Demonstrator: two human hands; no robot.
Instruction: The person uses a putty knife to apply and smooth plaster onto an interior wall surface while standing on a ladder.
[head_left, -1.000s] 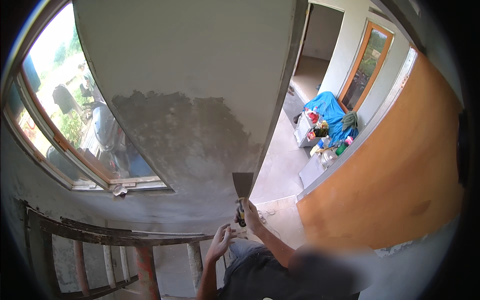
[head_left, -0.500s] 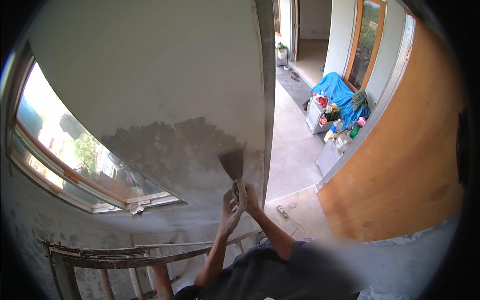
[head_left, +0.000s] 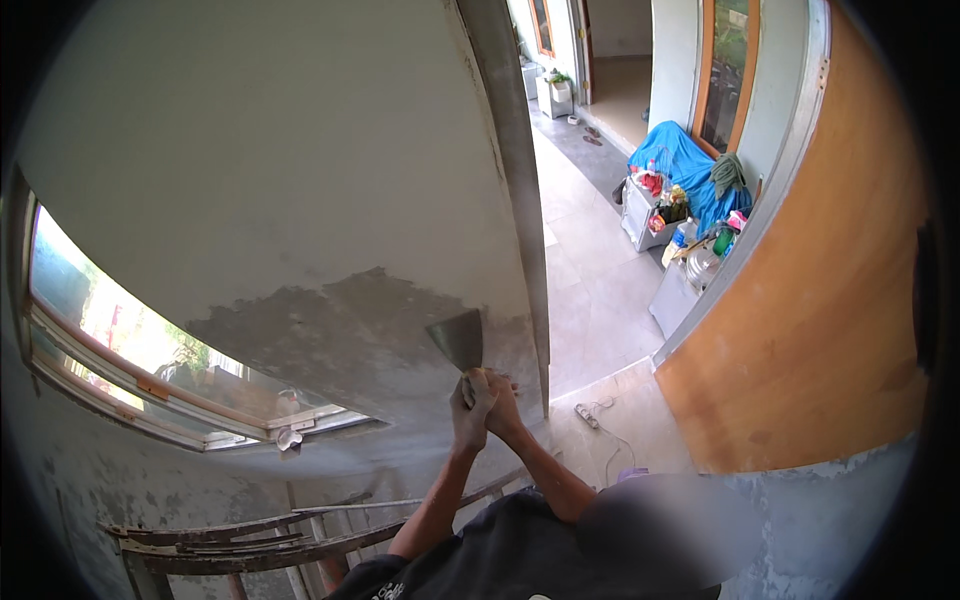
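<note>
A wide-bladed putty knife [head_left: 458,338] points up against the wall, its blade lying near the right part of a rough grey scraped patch [head_left: 345,310]. My left hand [head_left: 470,412] is closed round its handle. Against the left hand, my right hand [head_left: 503,405] also grips the handle, with some fingertips showing at its right side. The two hands hide most of the handle. Above the patch, the wall [head_left: 300,150] keeps a smooth pale coat.
A wooden ladder [head_left: 270,545] stands below at the left, under a window [head_left: 160,350]. Right of the wall edge lies a tiled walkway [head_left: 590,270] with a power strip and cord [head_left: 588,415]. Boxes of goods [head_left: 650,215], a blue tarp [head_left: 680,165] and an orange panel [head_left: 780,330] stand farther right.
My view has shifted, so the wall edge leans more. The blade sits slightly lower and to the left in the picture. Both hands stay together on the handle.
</note>
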